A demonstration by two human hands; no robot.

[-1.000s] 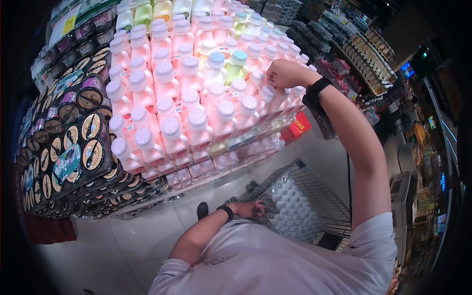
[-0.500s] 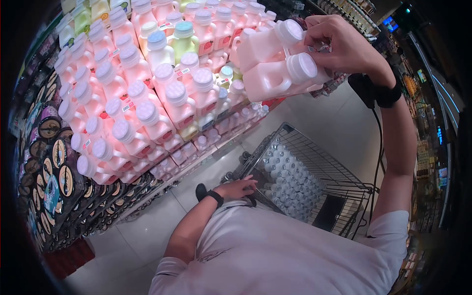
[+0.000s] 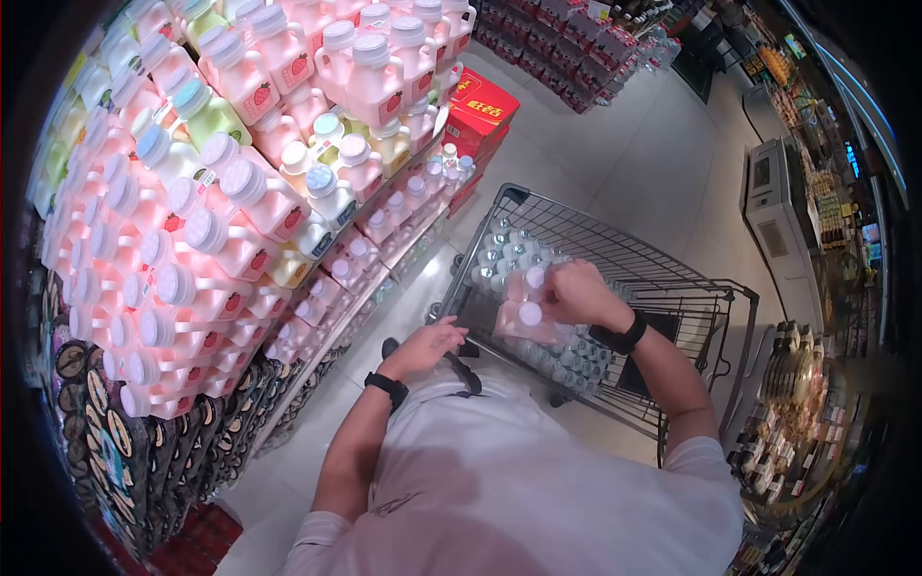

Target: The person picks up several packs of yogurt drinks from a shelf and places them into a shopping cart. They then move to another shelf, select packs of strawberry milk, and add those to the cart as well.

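Note:
My right hand is closed on a twin pack of pink milk jugs with pale caps. The jugs hang over the wire shopping cart, overlapping the bottles inside it in this view. Rows of clear bottles with silvery caps fill part of that cart. In front of my body, my left hand is held low beside the cart's near edge, its fingers loosely extended with nothing in them.
To the left rises a tiered shelf of pink milk jugs, with some green and white ones among them. Red cartons stand at its end. Stacked drink packs lie farther back. Goods shelves and a white cabinet line the right side.
My right hand has brought the twin pack down from beside the shelf to over the cart. My left hand has shifted slightly left, and the view has turned right.

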